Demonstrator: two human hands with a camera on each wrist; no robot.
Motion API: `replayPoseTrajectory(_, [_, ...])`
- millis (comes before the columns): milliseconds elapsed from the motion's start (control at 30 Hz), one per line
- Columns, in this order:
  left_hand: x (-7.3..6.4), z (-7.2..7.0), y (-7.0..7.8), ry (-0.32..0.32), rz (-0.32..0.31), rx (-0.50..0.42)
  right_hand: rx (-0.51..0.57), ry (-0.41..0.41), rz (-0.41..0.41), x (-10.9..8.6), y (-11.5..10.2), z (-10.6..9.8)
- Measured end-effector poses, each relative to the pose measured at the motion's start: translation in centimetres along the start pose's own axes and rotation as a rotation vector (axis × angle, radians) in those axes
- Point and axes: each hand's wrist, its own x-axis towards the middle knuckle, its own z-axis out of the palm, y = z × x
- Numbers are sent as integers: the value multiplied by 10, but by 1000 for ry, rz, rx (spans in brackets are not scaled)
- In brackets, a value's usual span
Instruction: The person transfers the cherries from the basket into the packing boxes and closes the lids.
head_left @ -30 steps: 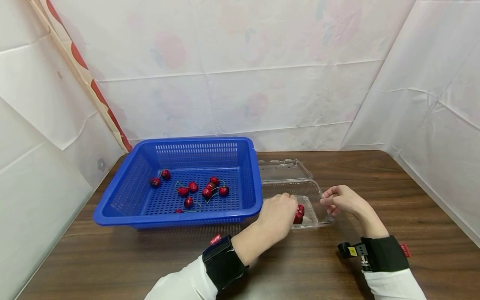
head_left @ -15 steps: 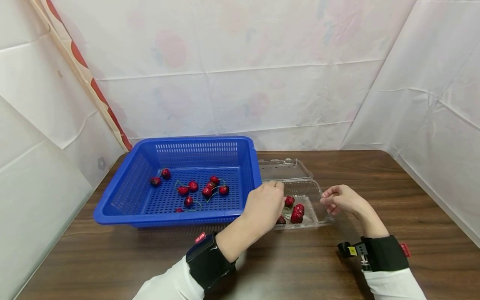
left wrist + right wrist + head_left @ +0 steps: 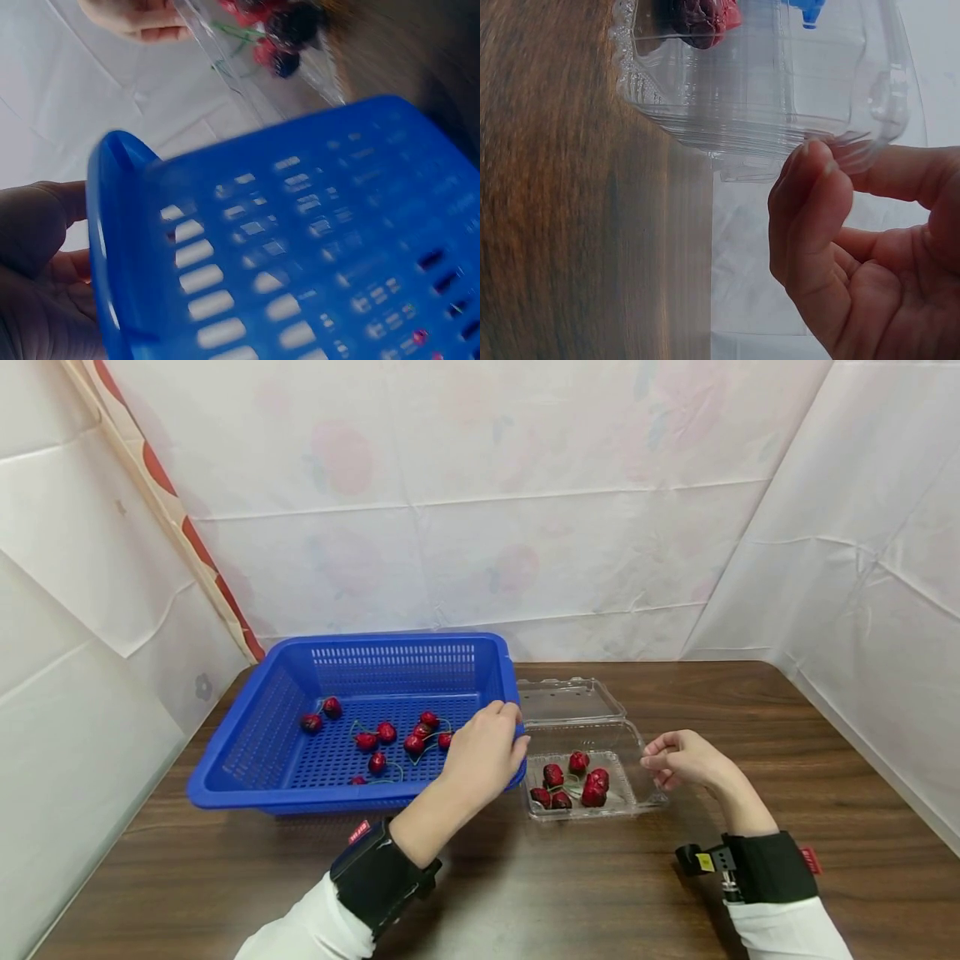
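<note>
Currently, pale cloth [image 3: 562, 568] is draping behind the table [image 3: 570, 877], and the blue basket [image 3: 315, 802] is standing beside the clear container [image 3: 618, 779], its high wall separating their contents. The left hand [image 3: 482, 752] is hanging over that wall, fingers loosely bent, released; any contact is unclear. The right hand [image 3: 693, 762] is pinching the container's edge. Dark-red cherries [image 3: 594, 795] are lying inside both, green stems showing.

Soft, bright head view; dim, blurry left wrist view.
</note>
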Motion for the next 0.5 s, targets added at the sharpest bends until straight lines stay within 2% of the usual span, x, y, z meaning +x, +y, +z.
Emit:
replayPoseTrajectory(367, [-6,-10,-29,-17,-125,-32,1,-2,-3,0,1,0])
replayPoseTrajectory(500, [-10,-12,-42,-12,-149,-22,3,-7,-3,0,0,0])
